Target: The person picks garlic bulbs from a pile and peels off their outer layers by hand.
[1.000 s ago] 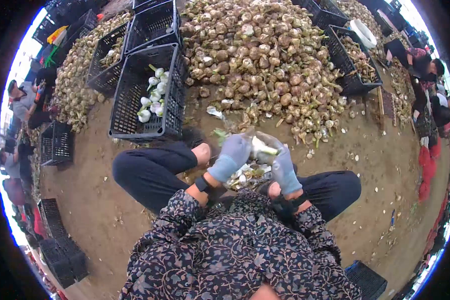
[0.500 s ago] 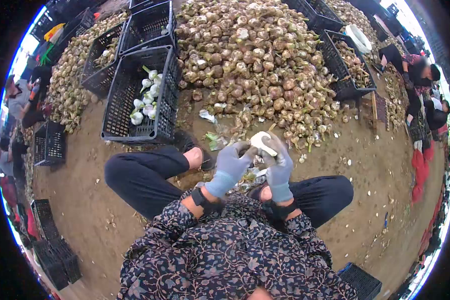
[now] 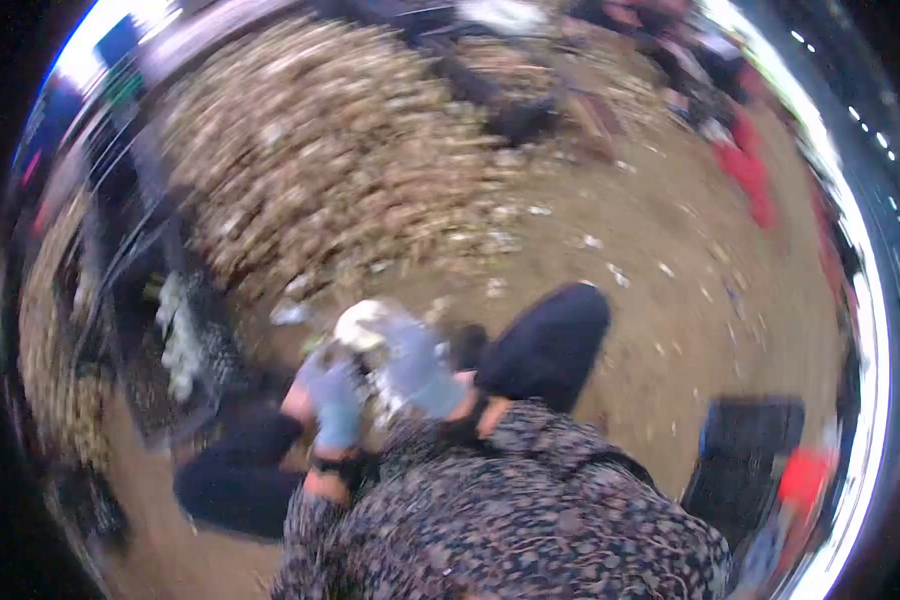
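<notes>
A pale peeled-looking garlic bulb (image 3: pixel 358 326) is up in front of my lap, smeared by motion. My right hand (image 3: pixel 415 362), in a grey glove, is closed around it from the right. Just below and to the left, my left hand (image 3: pixel 328 395), gloved too, has its fingertips close to the bulb's lower edge. Blur hides whether those fingers grip it. White garlic bulbs (image 3: pixel 180 335) lie in a black crate (image 3: pixel 150 395) at my left. Beyond my hands spreads a big heap of unpeeled garlic (image 3: pixel 340 150).
My bent knee (image 3: pixel 555 335) is right of my hands. Dark crates (image 3: pixel 745 450) stand at the right, beside a red object (image 3: pixel 805 475). Another crate (image 3: pixel 520 115) is past the heap. White scraps litter the dirt floor (image 3: pixel 630 330). A person (image 3: pixel 670 50) is at the far right.
The view has swung right, so the heap, the crate and my hands now appear farther left. The bulb is still at my hands, and the crates at the right show more fully.
</notes>
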`<state>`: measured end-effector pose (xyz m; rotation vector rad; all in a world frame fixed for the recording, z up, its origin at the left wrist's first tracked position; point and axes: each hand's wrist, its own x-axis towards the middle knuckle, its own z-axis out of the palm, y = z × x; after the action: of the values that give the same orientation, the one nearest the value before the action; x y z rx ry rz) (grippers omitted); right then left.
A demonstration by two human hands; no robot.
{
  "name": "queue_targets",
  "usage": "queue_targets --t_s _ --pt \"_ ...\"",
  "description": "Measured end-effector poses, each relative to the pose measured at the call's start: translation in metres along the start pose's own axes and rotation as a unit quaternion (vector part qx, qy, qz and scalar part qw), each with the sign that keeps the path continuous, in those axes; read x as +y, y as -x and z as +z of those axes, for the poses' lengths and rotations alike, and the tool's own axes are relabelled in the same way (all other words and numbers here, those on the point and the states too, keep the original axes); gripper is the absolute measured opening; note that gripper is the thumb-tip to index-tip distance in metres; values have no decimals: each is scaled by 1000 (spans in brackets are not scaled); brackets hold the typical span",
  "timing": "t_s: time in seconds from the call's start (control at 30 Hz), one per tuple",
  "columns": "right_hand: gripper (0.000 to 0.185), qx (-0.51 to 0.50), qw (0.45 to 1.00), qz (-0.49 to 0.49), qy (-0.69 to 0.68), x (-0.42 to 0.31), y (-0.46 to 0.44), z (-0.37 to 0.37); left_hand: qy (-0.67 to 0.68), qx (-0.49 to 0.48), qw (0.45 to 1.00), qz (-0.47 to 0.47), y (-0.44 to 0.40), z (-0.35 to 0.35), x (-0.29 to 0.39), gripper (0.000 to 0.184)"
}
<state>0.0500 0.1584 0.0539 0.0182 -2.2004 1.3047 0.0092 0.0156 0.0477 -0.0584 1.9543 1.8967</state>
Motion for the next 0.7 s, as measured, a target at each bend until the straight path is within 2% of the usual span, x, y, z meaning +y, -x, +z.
queue_targets --t_s 0.03,0.07,0.13,0.2,0.23,0.27,0.3,0.37,0.4,0.5,0.53,0.6,0.63,0.67,0.7 --pt "30 6 998 -45 50 -20 -15 -13 41 15 999 -21 -2 1 -9 17" --pt "32 14 999 23 37 -6 -2 0 80 21 996 13 -2 7 -2 15" --pt "34 -5 994 107 7 -12 -6 -4 9 65 995 76 0 19 11 16" --pt "33 -5 988 152 27 -21 -11 -12 135 63 985 87 -18 22 -11 13" --pt "30 13 986 163 9 -22 -10 -20 74 27 993 86 -20 23 -4 15" --pt "30 21 986 164 10 -18 -11 -21 71 20 993 89 -21 26 -4 15" --pt "30 38 987 155 3 -11 -12 -23 46 2 989 141 -19 29 -6 14" --pt "27 65 991 120 -3 -9 -14 -28 57 -55 987 141 -2 41 22 16" --pt "27 64 991 119 -7 -7 -15 -31 55 -52 987 142 3 45 32 16" --pt "24 50 994 85 -40 -3 -15 -37 71 -42 995 54 22 52 57 23" --pt "26 34 997 72 -15 -2 -14 -36 110 -92 990 9 14 42 53 21" --pt "24 35 997 54 -51 0 -16 -38 105 -38 994 -1 6 35 37 13" --pt "22 46 997 43 -39 -18 -23 -48 107 -27 994 -23 11 39 50 15" --pt "21 45 998 21 -45 -7 -23 -43 77 -25 997 8 13 38 54 11" --pt "21 41 999 10 -31 -8 -25 -44 114 -39 992 -25 8 36 51 11"
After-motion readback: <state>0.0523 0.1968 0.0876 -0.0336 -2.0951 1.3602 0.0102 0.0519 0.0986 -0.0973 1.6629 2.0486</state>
